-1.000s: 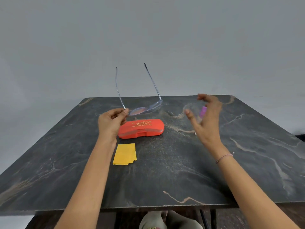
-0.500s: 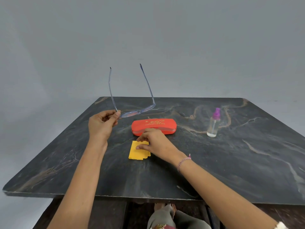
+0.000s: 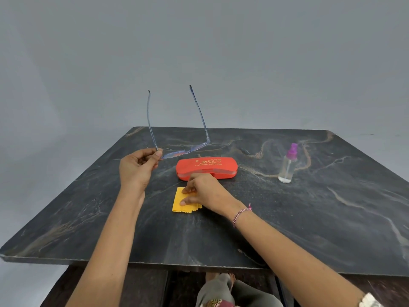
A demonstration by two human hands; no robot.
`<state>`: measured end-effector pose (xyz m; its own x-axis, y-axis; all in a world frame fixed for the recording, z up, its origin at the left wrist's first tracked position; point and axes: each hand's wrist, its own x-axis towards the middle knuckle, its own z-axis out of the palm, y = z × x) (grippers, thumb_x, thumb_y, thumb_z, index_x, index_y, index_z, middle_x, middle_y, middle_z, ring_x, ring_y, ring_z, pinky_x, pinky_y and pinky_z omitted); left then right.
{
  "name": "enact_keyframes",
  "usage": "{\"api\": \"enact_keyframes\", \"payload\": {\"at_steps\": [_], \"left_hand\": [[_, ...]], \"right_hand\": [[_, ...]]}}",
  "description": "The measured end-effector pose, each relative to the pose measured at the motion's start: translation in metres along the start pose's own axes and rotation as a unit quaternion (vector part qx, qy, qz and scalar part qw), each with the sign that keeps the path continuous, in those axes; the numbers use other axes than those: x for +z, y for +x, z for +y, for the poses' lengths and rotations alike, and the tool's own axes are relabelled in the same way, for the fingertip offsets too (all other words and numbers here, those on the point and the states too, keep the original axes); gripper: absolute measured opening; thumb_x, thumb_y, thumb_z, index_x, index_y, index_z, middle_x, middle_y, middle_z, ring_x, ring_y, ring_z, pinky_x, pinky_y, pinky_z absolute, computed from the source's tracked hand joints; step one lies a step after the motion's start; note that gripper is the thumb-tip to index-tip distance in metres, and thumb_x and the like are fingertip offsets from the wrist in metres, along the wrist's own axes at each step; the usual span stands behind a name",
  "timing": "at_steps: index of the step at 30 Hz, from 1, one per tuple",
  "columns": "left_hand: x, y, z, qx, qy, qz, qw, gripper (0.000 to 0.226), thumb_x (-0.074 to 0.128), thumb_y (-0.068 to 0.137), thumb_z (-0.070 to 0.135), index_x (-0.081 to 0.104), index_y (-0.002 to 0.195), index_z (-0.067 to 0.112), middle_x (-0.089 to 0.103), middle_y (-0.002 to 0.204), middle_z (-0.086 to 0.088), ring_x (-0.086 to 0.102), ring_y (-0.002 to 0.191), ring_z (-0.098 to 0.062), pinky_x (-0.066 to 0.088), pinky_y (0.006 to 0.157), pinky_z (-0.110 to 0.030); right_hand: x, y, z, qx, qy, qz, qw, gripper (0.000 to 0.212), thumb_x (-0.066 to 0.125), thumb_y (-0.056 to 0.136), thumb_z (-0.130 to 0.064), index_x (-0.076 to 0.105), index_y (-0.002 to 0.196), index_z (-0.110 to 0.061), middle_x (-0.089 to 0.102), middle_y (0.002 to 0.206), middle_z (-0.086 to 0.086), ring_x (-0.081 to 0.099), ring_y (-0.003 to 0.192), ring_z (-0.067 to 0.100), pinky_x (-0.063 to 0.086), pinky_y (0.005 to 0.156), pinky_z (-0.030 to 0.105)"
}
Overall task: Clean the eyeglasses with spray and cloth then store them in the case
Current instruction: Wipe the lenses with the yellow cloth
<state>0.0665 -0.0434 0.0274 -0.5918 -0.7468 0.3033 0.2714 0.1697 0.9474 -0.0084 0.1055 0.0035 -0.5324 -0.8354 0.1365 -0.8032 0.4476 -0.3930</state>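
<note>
The left hand (image 3: 138, 168) is pinching the eyeglasses (image 3: 177, 153) at the hinge end of one arm. It is holding them lifted above the table, with both arms pointing up and away from the grip. Just right of and below that grip, the right hand (image 3: 203, 192) is closing thumb and fingertips on the yellow cloth (image 3: 180, 206), which is lying flat on the table. A second ago this hand was out by the spray bottle (image 3: 287, 167); it has since crossed over, leaving the bottle standing alone well to the right of the pinch. That is suggesting the spraying is over and the wiping is beginning. The red case (image 3: 207, 168) is lying shut just beyond the right-hand grip. The table (image 3: 309, 229) is a dark marbled slab with pale veins, and a plain grey wall (image 3: 199, 52) is filling the view behind it.
</note>
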Motion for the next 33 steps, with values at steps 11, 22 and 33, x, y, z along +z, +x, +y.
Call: {"api": "enact_keyframes", "payload": {"at_steps": [11, 22, 33], "left_hand": [[0.062, 0.012, 0.018, 0.026, -0.022, -0.03, 0.999, 0.007, 0.069, 0.082, 0.009, 0.068, 0.087, 0.013, 0.066, 0.074, 0.0, 0.061, 0.065, -0.002, 0.052, 0.069, -0.016], [0.111, 0.018, -0.002, 0.066, 0.004, -0.045, 0.997, 0.009, 0.071, 0.081, 0.01, 0.068, 0.081, 0.019, 0.066, 0.062, 0.007, 0.063, 0.058, -0.002, 0.054, 0.07, -0.025], [0.115, 0.0, 0.0, 0.184, 0.126, -0.103, 0.97, 0.01, 0.073, 0.079, 0.018, 0.069, 0.081, 0.027, 0.069, 0.078, 0.016, 0.067, 0.077, -0.006, 0.051, 0.074, -0.02]], "right_hand": [[-0.007, -0.003, 0.006, -0.039, -0.003, 0.029, 0.999, 0.027, 0.067, 0.085, -0.022, 0.07, 0.105, -0.005, 0.068, 0.104, 0.009, 0.061, 0.097, 0.021, 0.046, 0.082, 0.028], [-0.081, -0.04, 0.073, 0.033, 0.383, 0.063, 0.921, 0.012, 0.067, 0.084, -0.013, 0.068, 0.096, -0.01, 0.069, 0.072, -0.001, 0.063, 0.06, 0.007, 0.048, 0.051, 0.017], [-0.095, -0.045, 0.087, 0.029, 0.287, 0.397, 0.871, 0.02, 0.075, 0.077, -0.012, 0.071, 0.085, -0.03, 0.069, 0.08, -0.005, 0.061, 0.075, 0.005, 0.048, 0.067, 0.019]]}}
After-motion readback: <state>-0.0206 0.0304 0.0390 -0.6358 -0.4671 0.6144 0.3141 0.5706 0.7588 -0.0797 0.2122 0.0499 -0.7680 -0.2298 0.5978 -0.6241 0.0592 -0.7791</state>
